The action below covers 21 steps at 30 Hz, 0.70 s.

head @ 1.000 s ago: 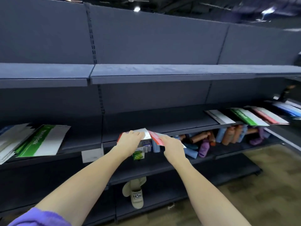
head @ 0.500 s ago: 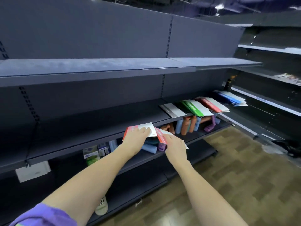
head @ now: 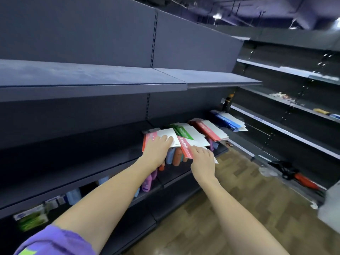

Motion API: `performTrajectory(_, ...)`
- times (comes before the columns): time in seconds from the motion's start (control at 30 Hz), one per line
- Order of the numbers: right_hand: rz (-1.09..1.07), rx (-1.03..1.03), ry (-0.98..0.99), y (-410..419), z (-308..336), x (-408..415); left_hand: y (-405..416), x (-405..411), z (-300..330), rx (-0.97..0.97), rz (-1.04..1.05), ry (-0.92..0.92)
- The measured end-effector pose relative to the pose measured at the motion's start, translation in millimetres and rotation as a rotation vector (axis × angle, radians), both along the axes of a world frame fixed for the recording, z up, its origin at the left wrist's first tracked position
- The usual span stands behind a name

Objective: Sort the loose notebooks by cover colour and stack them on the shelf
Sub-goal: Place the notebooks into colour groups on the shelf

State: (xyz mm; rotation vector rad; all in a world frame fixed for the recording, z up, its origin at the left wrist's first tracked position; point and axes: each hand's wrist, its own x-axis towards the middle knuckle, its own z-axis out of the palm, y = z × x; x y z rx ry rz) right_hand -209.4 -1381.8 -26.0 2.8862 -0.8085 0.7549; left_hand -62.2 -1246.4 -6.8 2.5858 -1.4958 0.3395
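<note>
Two red-covered notebooks, one gripped in the left hand (head: 157, 148) and one (head: 185, 147) pinched in the right hand (head: 202, 159), are now carried along the shelf (head: 110, 163) to just short of the green stack (head: 184, 132) and red stack (head: 207, 129) beyond the fingers; placement appears near.

Coloured bottles (head: 173, 157) are standing in a row on the lower tier, with a pink bottle (head: 147, 183) lying nearer left. Blurred green and white packets (head: 31, 217) are sitting at the near left. A red-and-black object (head: 296, 174) is lying on the wooden floor (head: 230, 208) at the right.
</note>
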Motion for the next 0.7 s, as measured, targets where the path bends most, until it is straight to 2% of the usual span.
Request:
performTrajectory(0.13, -0.017, -0.025, 0.032, -57.0, 4.7, 17.7, -61.0, 20.4, 3.0, -0.012, -0.017, -0.019)
performTrajectory(0.4, -0.083, 0.004, 0.095, -162.3, -11.8, 28.7, -157.8, 35.5, -1.0, 0.113, -0.008, -0.029)
performTrajectory(0.6, -0.088, -0.034, 0.103, -256.8, -21.0, 35.0, -234.1, 34.5, 2.2, 0.148, 0.036, -0.137)
performTrajectory(0.7, -0.039, -0.018, 0.160, -305.8, -26.0, 39.8, -272.4, 31.3, 0.8, 0.127, 0.117, -0.131)
